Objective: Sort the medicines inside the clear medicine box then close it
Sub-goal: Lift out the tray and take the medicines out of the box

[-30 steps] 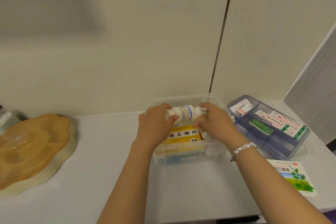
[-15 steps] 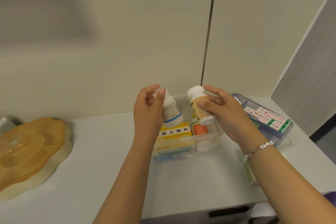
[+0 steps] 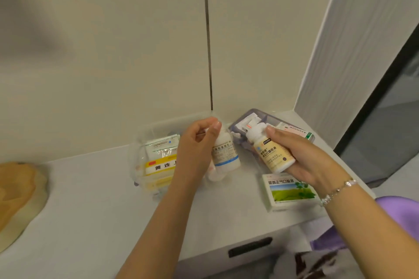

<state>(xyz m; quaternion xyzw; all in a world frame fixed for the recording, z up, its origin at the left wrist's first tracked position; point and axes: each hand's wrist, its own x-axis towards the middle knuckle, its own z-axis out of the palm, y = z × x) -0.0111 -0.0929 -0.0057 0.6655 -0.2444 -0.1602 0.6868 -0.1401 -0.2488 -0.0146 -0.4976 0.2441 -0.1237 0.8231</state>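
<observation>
My left hand [image 3: 196,145] grips a white bottle with a blue stripe [image 3: 225,154], held above the right part of the clear medicine box [image 3: 145,133]. My right hand [image 3: 299,156] holds a cream-labelled white bottle [image 3: 271,152], tilted, to the right of the box. Inside the box lie a yellow carton with a white label [image 3: 159,166] and clear sachets [image 3: 162,145]. Another white bottle [image 3: 216,175] shows below the left hand. The bluish divided tray [image 3: 243,120] with packets sits behind the right hand.
A green and white medicine carton [image 3: 291,190] lies on the white counter [image 3: 90,199] near its front right edge. A tan flower-shaped dish [image 3: 15,192] sits at the far left. The wall stands close behind, with a panel at the right. A drawer handle [image 3: 249,247] is below the counter edge.
Both hands lifted a bottle each out of the box. The right hand then carried its bottle further right, away from the box. The camera view swung to the right.
</observation>
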